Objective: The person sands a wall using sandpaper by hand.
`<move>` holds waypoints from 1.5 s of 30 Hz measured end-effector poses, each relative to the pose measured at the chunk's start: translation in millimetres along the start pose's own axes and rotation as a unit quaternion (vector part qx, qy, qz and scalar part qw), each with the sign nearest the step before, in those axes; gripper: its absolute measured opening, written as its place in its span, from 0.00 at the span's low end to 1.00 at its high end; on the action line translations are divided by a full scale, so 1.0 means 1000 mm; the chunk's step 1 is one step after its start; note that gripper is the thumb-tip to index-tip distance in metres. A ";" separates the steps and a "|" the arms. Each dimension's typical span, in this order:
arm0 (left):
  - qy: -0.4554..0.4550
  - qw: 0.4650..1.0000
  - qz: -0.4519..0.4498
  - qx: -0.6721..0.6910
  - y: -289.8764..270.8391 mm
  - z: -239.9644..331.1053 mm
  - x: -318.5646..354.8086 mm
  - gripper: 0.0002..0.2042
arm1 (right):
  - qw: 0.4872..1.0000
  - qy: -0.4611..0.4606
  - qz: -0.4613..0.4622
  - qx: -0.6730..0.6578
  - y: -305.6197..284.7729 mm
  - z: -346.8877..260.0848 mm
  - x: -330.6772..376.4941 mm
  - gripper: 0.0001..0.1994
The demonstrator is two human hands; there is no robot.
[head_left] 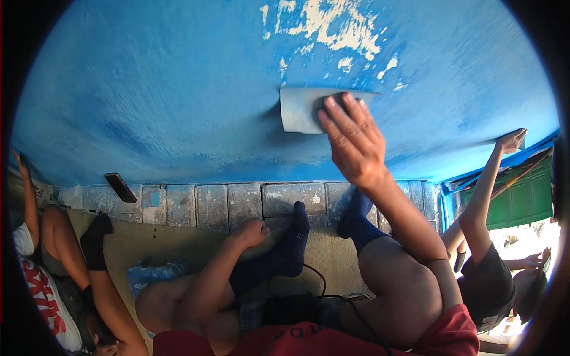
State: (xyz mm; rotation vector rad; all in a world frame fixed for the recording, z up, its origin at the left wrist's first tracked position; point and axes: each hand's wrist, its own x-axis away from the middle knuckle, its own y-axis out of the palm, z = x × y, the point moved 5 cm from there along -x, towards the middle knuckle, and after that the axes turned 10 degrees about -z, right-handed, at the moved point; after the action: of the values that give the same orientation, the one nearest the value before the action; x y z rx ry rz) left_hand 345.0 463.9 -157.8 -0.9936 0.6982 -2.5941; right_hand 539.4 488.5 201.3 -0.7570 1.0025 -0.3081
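My right hand (356,142) lies over a grey sheet of sandpaper (300,113) and presses it against the blue painted wall (178,101). Its fingers point up and cover the sheet's right part, while the left edge stands slightly off the wall and casts a shadow. Pale, peeled patches (338,29) show in the paint just above the sheet. My left hand (252,231) is curled into a fist near my left shin, off the wall, with nothing seen sticking out of it.
Grey blocks (228,204) run along the wall's foot, where a dark phone (120,187) leans at left. A blue plastic bag (157,273) lies by my left knee. A person (50,285) sits at left; another person's hand (512,141) touches the wall at right. A black cable crosses my lap.
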 end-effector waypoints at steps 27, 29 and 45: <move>0.024 0.998 0.033 -0.047 0.006 -0.004 0.005 0.22 | 1.000 0.008 0.020 0.015 0.005 -0.005 -0.006 0.17; 0.014 0.998 0.028 -0.052 0.005 0.004 0.006 0.22 | 0.999 -0.003 0.005 0.032 0.006 -0.009 -0.001 0.15; -0.038 0.996 -0.036 -0.075 0.005 0.002 0.011 0.25 | 0.992 -0.037 0.102 0.068 -0.028 -0.012 -0.090 0.14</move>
State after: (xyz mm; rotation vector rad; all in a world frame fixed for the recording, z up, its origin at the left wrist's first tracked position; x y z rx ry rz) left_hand 338.2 454.6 -153.1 -1.1757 0.8638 -2.5790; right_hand 485.2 513.3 275.0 -0.5350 0.9691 -0.1682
